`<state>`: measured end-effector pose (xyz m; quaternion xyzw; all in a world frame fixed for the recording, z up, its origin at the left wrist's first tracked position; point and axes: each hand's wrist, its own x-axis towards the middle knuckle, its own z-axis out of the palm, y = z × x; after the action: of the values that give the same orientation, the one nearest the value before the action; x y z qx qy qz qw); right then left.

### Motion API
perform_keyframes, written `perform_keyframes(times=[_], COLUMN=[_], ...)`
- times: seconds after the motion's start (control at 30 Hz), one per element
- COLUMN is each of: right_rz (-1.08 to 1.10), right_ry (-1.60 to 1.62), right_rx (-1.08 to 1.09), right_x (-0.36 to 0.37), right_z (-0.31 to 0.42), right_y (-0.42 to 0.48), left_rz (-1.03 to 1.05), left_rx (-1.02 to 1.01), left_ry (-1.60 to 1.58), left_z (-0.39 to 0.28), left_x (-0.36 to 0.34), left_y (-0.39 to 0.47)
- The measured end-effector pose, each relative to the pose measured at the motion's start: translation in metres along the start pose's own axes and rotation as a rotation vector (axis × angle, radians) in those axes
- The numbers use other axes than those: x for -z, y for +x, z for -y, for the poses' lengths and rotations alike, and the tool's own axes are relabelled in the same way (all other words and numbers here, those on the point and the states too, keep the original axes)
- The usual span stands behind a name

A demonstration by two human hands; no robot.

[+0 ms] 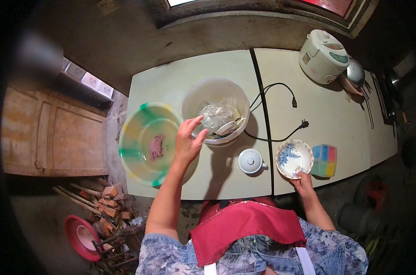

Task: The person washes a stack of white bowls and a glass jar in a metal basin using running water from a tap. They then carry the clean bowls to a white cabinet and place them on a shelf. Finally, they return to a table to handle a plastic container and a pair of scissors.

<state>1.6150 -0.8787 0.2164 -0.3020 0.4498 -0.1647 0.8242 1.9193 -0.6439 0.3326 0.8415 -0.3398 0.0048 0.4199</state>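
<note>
My right hand [302, 183] grips the near rim of a white bowl [299, 160] with blue leaf patterns, its thumb over the edge. Over the near left rim of a whitish plastic bucket [215, 86] hovers my left hand [191, 139], fingers apart and holding nothing. Inside that bucket lie a clear plastic bag [216, 115] and a white dish [225, 128], among other things partly hidden. A lidded white cup [250, 161] stands between the bucket and the bowl. Left of my left hand is a green and yellow basin [129, 151] with a pink cloth [156, 147] in it.
A multicoloured box [324, 160] stands right of the bowl. Black power cords [280, 139] cross the seam of the white table [166, 75]. At the back right are a rice cooker [323, 58] and a metal ladle [356, 73]. Firewood [108, 202] lies on the floor at left.
</note>
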Motion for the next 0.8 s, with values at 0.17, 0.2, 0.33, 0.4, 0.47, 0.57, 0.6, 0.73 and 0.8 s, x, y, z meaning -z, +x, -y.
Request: perform_keyframes(times=[0.17,0.2,0.33,0.4,0.47,0.57,0.6,0.73,0.8], right_rz=[-0.008,-0.078,-0.257,-0.293,-0.301,-0.431,-0.470,-0.236,-0.166], right_ry=[0.042,0.039,-0.199,-0.302,-0.351,-0.488,-0.557,-0.620,-0.679], right_rx=[-0.006,0.027,-0.036,-0.049,-0.063,-0.020,0.017,0.505,0.539], right_x=[0.043,0.041,0.055,0.068,0.061,0.045,0.043,0.060,0.002], right_z=[-0.027,-0.028,-0.021,-0.020,-0.016,0.005,0.005,0.017,0.048], right_y=[0.028,0.028,0.032,0.033,0.029,-0.004,-0.011,-0.018,-0.025], left_rz=[0.361,0.415,0.525,0.504,0.466,0.374,0.342,0.177,0.187], left_rx=[0.051,0.103,0.291,0.310,0.304,0.266,0.296,0.332,0.423], left_ry=[-0.004,-0.034,-0.282,-0.336,-0.343,-0.366,-0.541,-0.652,-0.842], left_z=[0.004,0.005,0.019,0.029,0.032,0.019,0.019,0.009,0.008], left_x=[-0.029,-0.036,-0.058,-0.064,-0.061,-0.041,-0.032,0.018,0.036], left_y=[0.010,0.011,0.016,0.016,0.017,0.029,0.034,0.058,0.067])
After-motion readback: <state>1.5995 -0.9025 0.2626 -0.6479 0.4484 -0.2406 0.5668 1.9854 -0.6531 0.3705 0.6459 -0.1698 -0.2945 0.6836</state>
